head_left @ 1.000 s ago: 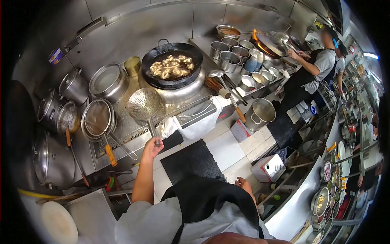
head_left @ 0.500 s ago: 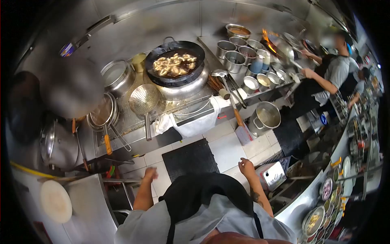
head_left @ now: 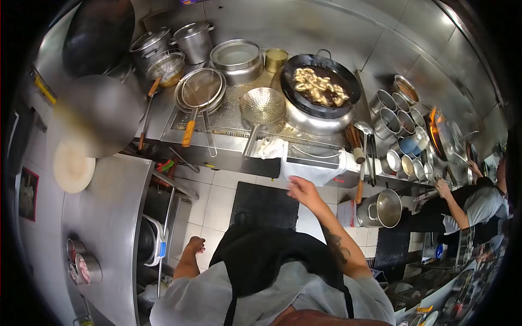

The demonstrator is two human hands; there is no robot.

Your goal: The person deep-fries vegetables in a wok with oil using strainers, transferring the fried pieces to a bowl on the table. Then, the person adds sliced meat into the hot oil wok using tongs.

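My right hand [head_left: 304, 191] reaches forward over the floor, just short of the stove's front edge. Its fingers are loosely bent and apart, with nothing in them. Low beside my body hangs my left hand [head_left: 196, 245], empty, its fingers loosely curled and apart. Nearest ahead of the right hand is a white cloth [head_left: 315, 168] draped over the stove front. A perforated skimmer [head_left: 263, 106] lies on the stove top with its handle over the edge. In a black wok [head_left: 322, 112], pale pieces of food [head_left: 318, 86] sit in dark bubbling oil.
Sieves [head_left: 201, 88] lie left of the skimmer. Metal pots [head_left: 194, 43] stand behind them. A tall pot [head_left: 387, 208] is on the floor at right, near a co-worker [head_left: 473, 206] at a flaming wok. A steel counter [head_left: 109, 217] runs along the left. A black mat [head_left: 265, 206] lies ahead.
The view has turned left, so the stove and wok appear farther right and more of the left counter shows. My right hand has moved forward towards the stove; my left stays low.
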